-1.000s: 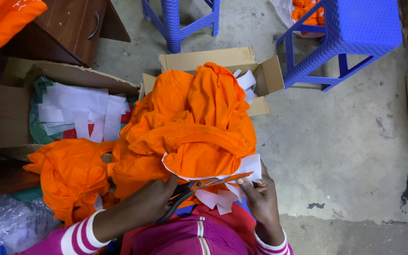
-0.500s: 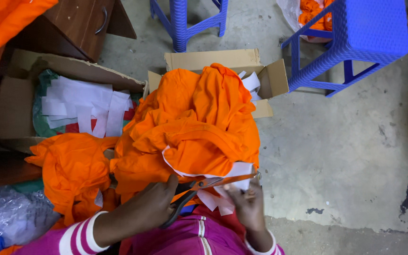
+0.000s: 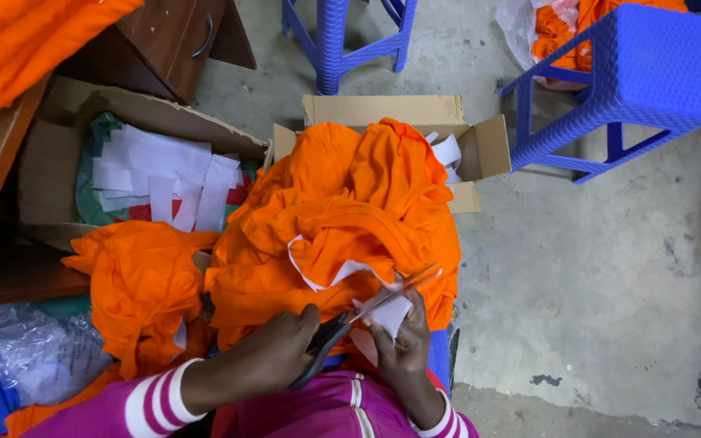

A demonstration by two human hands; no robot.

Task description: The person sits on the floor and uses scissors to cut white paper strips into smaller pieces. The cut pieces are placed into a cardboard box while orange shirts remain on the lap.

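2 blue plastic stools [image 3: 651, 73] stand on the grey concrete floor [image 3: 594, 268]. A cardboard box [image 3: 58, 162] at the left holds white paper strips [image 3: 164, 174], beside a brown wooden drawer [image 3: 180, 40].

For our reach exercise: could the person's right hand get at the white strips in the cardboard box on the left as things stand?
Probably not easily: the right hand holds white backing, and the left hand with scissors plus heaped orange fabric lie between it and the white strips.

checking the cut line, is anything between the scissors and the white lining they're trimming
Nothing visible: the scissors, held in the left hand, have open blades right at the white lining, which the right hand holds against the orange garment.
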